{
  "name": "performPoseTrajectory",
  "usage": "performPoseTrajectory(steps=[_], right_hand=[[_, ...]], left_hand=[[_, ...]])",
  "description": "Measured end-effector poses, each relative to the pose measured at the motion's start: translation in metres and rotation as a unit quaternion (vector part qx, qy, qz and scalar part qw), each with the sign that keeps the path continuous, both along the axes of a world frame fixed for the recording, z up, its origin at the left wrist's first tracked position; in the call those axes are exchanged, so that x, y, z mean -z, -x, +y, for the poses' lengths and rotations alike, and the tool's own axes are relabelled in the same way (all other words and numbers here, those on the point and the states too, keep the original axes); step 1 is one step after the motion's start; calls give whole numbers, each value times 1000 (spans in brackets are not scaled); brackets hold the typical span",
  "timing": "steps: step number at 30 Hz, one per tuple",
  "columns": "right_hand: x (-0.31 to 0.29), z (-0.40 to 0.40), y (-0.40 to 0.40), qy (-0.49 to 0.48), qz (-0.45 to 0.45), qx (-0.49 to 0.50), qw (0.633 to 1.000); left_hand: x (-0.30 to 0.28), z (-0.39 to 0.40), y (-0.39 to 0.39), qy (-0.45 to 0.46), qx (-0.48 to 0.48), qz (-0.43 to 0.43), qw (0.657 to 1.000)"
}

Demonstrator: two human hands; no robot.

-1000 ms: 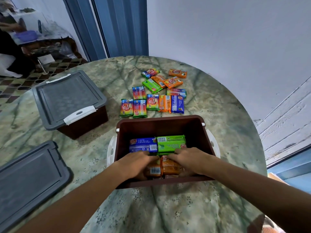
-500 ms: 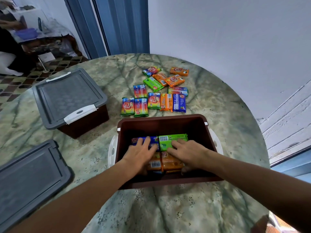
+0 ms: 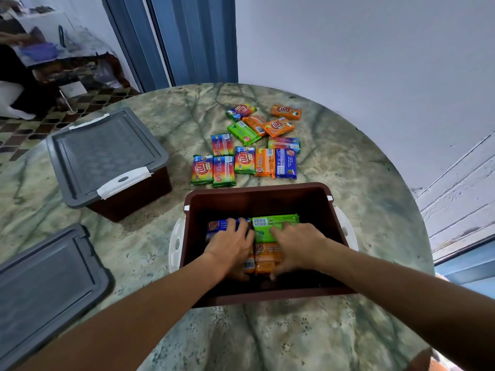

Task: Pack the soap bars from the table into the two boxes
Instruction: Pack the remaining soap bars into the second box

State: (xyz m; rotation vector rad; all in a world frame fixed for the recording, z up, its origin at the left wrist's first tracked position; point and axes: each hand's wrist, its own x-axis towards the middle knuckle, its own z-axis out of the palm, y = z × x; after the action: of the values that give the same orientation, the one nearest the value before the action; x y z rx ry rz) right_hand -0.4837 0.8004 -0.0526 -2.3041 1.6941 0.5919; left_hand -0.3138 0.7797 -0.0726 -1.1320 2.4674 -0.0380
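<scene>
An open brown box [image 3: 257, 187] stands on the table right in front of me. Inside it lie a blue soap bar [image 3: 216, 226], a green soap bar [image 3: 277, 220] and orange soap bars [image 3: 267, 259] nearer to me. Both hands are down in the box. My left hand [image 3: 230, 246] rests flat on the blue bar, and my right hand [image 3: 297, 243] lies on the green bar, fingers spread. Several loose soap bars [image 3: 245, 159] in rainbow, green, orange and blue wrappers lie just beyond the box. A second brown box with a grey lid [image 3: 104, 153] on it sits at the left.
A loose grey lid [image 3: 40, 285] lies at the near left of the round marbled table [image 3: 267, 338]. A white wall runs close along the right, with a blue door frame [image 3: 187, 38] behind. A person sits on the floor at the far left.
Both hands have slid forward inside the box, from the near orange bars onto the blue and green bars. The loose bars on the table have not moved.
</scene>
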Motion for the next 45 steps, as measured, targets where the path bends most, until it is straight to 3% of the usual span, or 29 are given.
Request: performPoseTrajectory(steps=[3,6,8,12,13,14,15,17,19,21,24,26,28,30,32,34,36,38,40,42,45], right_hand=[[-6,6,9,-44,-166,232,957],[0,7,12,-111,-282,360,882],[6,4,5,-148,-385,439,798],[15,-3,3,-130,-544,549,621],[14,-2,7,-134,-554,546,614],[11,1,11,-140,-538,521,648],[7,3,14,-149,-489,470,720],[0,1,10,-166,-299,339,877],[-2,-1,-7,-133,-135,212,959],[-4,-3,-18,-87,-64,136,985],[-11,0,-7,-95,-30,97,990],[-26,6,7,-100,-57,94,989],[-45,10,25,21,-197,119,973],[-58,8,47,228,-330,178,899],[-65,-3,72,316,-362,271,834],[-59,-14,92,211,-385,412,798],[-51,-19,99,13,-447,520,728],[-38,-20,101,-98,-515,536,662],[-24,-22,99,-101,-560,505,650],[-17,-23,93,-45,-541,483,687],[-11,-38,101,-1,-555,479,680]], left_hand=[[1,0,-1,-8,-5,4,1000],[0,2,-2,-20,-31,26,999],[-1,2,-2,-24,-37,27,999],[-2,2,0,-23,-20,21,999],[-2,1,0,-23,-21,24,999],[-2,2,0,-22,-23,27,999],[-1,1,0,-21,-25,25,999],[1,0,0,-19,-25,22,999],[3,-2,0,-14,-21,18,1000],[2,-3,1,-11,-14,8,1000],[-5,-7,-4,-42,-15,8,999],[-20,-11,-14,-105,-45,124,986],[-38,-10,-33,-88,-72,312,943],[-53,-12,-56,66,-102,459,880],[-56,-20,-78,131,-208,549,799],[-54,-31,-92,-7,-412,582,701],[-48,-37,-100,-209,-552,557,584],[-43,-33,-99,-348,-571,559,490],[-43,-24,-91,-410,-547,605,408],[-41,-23,-84,-421,-541,631,364],[-38,-33,-72,-418,-544,640,346]])
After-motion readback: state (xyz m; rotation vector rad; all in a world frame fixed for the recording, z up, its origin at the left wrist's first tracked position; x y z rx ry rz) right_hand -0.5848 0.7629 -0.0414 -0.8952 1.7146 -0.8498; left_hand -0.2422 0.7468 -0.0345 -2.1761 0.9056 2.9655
